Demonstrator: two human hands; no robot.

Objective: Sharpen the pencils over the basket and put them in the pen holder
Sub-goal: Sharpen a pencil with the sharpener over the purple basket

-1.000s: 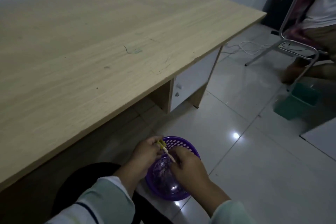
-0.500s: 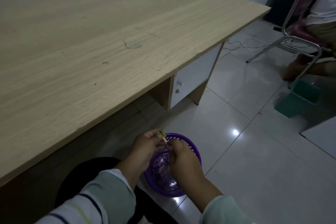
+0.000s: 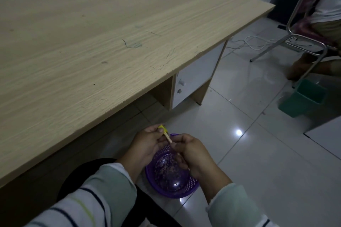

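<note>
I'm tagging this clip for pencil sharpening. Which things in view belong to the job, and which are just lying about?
In the job: left hand, yellow sharpener, pencil, right hand, purple basket. The pen holder is not in view.

Lying about: desk, green bin, chair.

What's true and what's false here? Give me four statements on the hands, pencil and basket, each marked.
1. The left hand holds a yellow sharpener. True.
2. The basket is green. False: it is purple.
3. The right hand grips the pencil. True.
4. The basket is empty. False: shavings lie in it.
</note>
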